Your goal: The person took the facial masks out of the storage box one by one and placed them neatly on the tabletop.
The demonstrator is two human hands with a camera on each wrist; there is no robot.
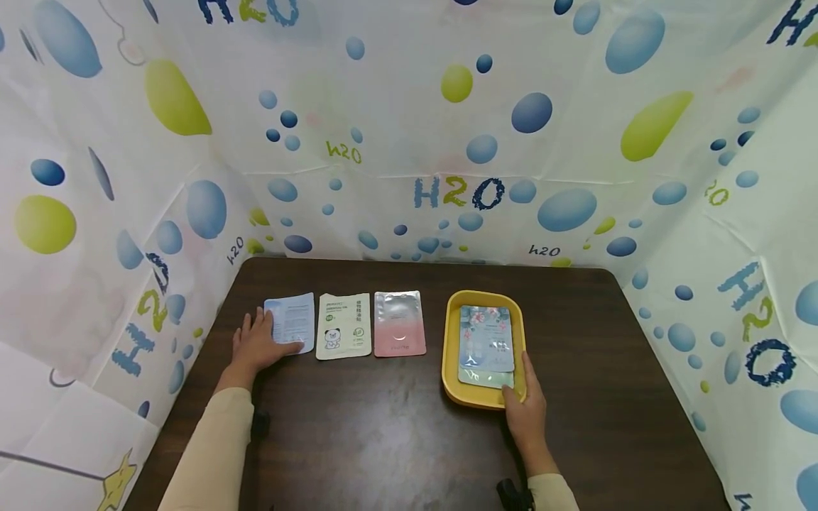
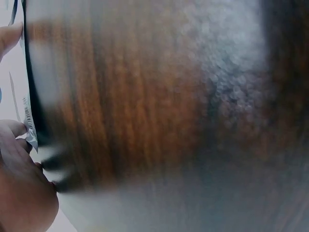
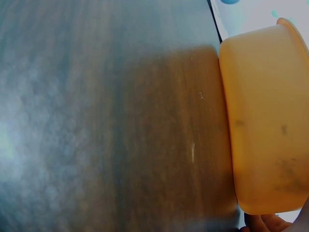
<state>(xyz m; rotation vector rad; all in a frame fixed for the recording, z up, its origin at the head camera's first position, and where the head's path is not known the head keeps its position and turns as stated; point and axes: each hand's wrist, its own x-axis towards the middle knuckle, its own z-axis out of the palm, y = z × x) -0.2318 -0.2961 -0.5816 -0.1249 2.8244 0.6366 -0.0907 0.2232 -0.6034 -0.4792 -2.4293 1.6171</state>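
My left hand [image 1: 255, 344] holds a light blue printed packet [image 1: 292, 323] at the left end of a row, fingers at its left side and thumb along its lower edge. In the left wrist view that packet's near edge [image 2: 29, 101] shows a bent corner beside the fingers. To its right lie a pale green packet with a bear [image 1: 344, 326] and a silver-and-pink packet [image 1: 400, 324]. My right hand [image 1: 527, 411] grips the lower right rim of a yellow tray [image 1: 451, 355]. Inside the tray, a blue floral packet [image 1: 486, 337] overlaps a greenish one [image 1: 482, 377].
The dark brown table [image 1: 383, 440] carries the row and the tray. A white sheet printed with blue and green spots [image 1: 390, 156] hangs along its back and both sides. In the right wrist view the tray's outer wall [image 3: 270, 121] stands against the tabletop.
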